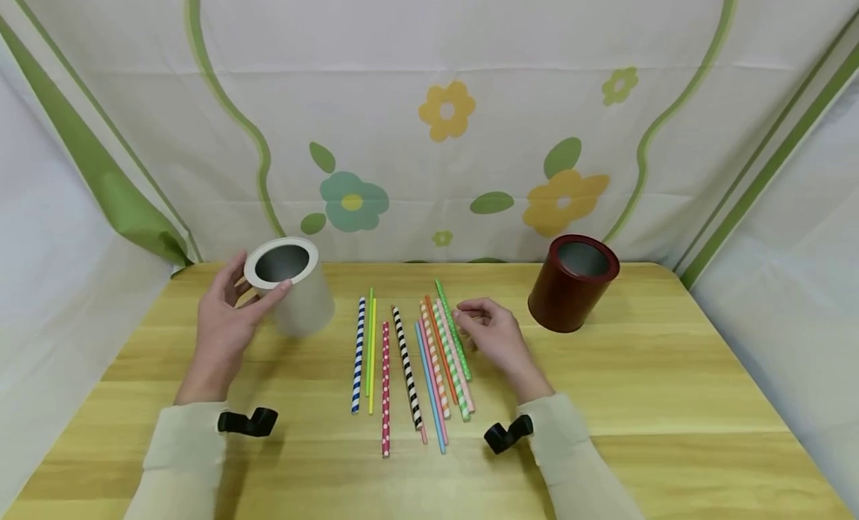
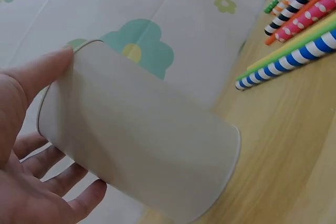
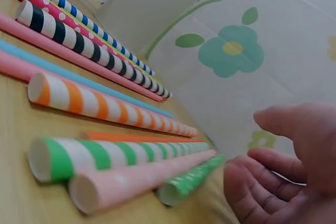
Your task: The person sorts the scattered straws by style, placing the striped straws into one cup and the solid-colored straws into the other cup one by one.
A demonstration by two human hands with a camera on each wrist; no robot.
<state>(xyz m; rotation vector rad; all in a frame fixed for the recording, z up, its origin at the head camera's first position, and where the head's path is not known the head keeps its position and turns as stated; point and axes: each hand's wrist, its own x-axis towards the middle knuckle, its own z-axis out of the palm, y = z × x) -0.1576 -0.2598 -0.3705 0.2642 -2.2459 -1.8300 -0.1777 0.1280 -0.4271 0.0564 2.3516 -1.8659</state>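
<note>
curving round white can (image 1: pixel 305 305), left hand (image 1: pixel 227 320)

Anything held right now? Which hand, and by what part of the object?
The left hand holds the white can around its upper end, near the open top. The right hand holds nothing.

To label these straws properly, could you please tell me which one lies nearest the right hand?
The white-dotted green straw, just beside the right hand; the green-striped straw and plain green straw lie farther from it.
</note>
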